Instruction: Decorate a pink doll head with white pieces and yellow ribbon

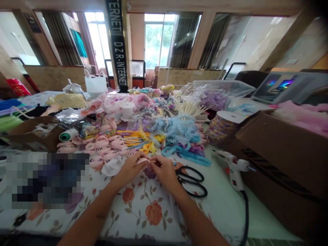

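Observation:
My left hand (132,167) is closed around a small pale pink piece (142,161), which resembles the pink doll heads (104,148) piled just to the left. The fingers of my right hand (164,171) pinch at the right side of the same piece; whether they grip the piece or something small on it is hidden. Black-handled scissors (192,181) lie beside my right wrist, with their blades partly covered by it. Crumpled white material (112,166) rests left of my left hand. Yellow strips (148,147) and a light blue tube-like strip (187,155) lie beyond my fingers.
A glue gun (234,169) with a black cord stands at the right, beside a big cardboard box (284,164). Behind are a spool of colourful trim (222,130), blue ruffled material (176,130) and a thread cone (68,135). A flowered cloth (138,212) covers the table.

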### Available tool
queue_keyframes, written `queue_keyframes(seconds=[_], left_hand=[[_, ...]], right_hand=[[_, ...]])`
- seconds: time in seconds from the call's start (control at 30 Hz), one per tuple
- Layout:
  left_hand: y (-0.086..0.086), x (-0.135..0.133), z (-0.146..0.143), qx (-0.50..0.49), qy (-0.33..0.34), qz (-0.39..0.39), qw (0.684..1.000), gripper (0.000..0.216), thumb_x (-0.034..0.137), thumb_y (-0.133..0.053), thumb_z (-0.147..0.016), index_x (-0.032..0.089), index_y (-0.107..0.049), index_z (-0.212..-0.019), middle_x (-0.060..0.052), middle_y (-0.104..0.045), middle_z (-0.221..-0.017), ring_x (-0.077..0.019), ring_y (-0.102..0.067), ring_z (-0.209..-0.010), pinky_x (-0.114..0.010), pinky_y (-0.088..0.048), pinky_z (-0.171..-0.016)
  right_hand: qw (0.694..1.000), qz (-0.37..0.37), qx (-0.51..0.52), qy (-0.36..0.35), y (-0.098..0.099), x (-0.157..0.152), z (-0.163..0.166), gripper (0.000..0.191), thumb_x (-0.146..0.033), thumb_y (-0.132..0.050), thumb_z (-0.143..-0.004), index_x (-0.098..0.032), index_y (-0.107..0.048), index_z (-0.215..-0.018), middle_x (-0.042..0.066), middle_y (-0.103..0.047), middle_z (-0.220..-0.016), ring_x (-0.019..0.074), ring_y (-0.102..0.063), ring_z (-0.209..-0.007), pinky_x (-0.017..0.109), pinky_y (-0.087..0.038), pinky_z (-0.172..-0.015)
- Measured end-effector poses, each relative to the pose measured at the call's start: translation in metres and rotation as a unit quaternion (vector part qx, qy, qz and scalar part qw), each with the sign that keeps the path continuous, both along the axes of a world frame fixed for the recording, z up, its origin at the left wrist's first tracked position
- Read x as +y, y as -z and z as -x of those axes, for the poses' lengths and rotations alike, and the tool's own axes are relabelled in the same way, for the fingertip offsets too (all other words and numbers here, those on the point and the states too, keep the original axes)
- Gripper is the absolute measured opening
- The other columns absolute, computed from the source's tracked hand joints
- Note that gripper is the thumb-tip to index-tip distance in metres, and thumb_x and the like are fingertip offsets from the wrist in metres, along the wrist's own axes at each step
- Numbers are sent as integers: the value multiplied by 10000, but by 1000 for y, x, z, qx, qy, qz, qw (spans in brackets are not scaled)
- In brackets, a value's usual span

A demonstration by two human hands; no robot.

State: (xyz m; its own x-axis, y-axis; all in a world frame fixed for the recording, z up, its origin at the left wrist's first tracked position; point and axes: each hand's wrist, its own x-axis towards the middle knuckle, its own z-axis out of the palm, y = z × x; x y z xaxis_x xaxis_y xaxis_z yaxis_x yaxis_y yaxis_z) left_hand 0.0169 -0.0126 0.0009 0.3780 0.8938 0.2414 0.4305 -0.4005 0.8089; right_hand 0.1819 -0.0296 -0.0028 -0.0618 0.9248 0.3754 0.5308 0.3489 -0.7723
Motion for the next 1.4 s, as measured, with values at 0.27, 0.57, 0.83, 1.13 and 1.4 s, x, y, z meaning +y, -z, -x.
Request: queue_keyframes(seconds=[0.27, 0.57, 0.83, 1.13, 1.4], left_hand=[[-3, -1, 0, -5, -22, -36, 999, 199, 349, -518, -850, 193, -638, -873, -9, -659, -777, -175, -577, -734, -261, -412, -678], [0, -2, -1, 67, -5, -60, 996, 254, 341, -445, -881, 189, -648, -891, -49, -696, -863, -197, -617, -815, -288, -419, -751], [-4, 2, 9, -11, 40, 78, 996, 140, 234, -558, -758, 174, -659, -834, -5, -653, -728, -152, -576, -672, -247, -419, -633], [-15, 2, 19, -56, 86, 152, 983, 182, 250, -625, -688, 178, -604, -854, -8, -608, -818, -153, -572, -753, -249, -433, -653], [-19, 5, 19, -15, 48, 136, 989, 157, 280, -626, -689, 171, -618, -801, -7, -585, -779, -154, -539, -729, -239, -411, -609]], right_hand=[[986, 87, 139, -23, -4, -2, 3, 152, -301, -622, -741, -154, -643, -709, 10, -627, -585, 128, -548, -511, 211, -389, -467], [949, 194, 242, -59, 5, 3, 2, 143, -287, -656, -670, -148, -627, -660, -20, -561, -508, 97, -477, -424, 217, -366, -428], [934, 219, 257, -113, 2, 0, -2, 158, -292, -705, -628, -147, -648, -647, -18, -571, -513, 100, -486, -447, 231, -388, -465], [900, 277, 275, -194, -6, -3, -8, 221, -341, -762, -625, -140, -675, -660, -28, -555, -554, 82, -445, -517, 213, -327, -517], [899, 284, 254, -215, -5, 0, -7, 269, -381, -755, -655, -143, -648, -722, -31, -555, -579, 81, -448, -521, 206, -320, -514]])
